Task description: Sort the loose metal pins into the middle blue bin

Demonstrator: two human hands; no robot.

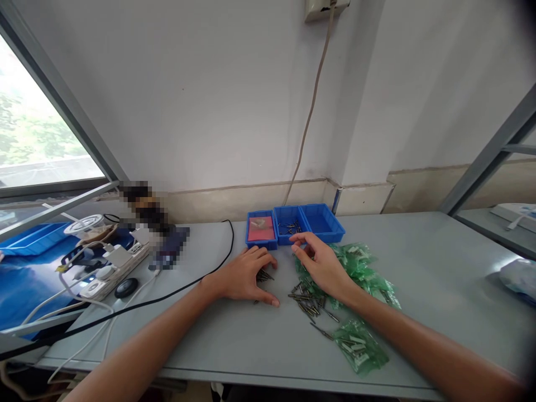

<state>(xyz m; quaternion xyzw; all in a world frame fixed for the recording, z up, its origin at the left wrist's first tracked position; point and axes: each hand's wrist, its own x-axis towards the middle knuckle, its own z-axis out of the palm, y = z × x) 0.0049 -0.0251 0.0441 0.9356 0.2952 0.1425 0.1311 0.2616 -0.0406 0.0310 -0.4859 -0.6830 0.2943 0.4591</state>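
Note:
My left hand (247, 274) rests low over the table, fingers curved and thumb spread away from them. Beneath and beside its palm lies a small heap of thin metal pins (263, 275), partly hidden by the hand. My right hand (320, 265) hovers in front of the blue bins with thumb and forefinger tips close together; anything between them is too small to make out. Below it, a loose pile of similar metal pins (310, 301) is spread on the table. Green plastic bags (355, 259) lie under and behind my right wrist. Nearer the front edge is another green bag (360, 346) with pins and white pieces inside.
At the wall stand a blue bin with a pink sheet (260, 229) and a two-part blue bin (322, 220), with pins in its left compartment. A black cable (188, 290) crosses the table's left. Further left are a power strip (121, 273) and a round black object (126, 287).

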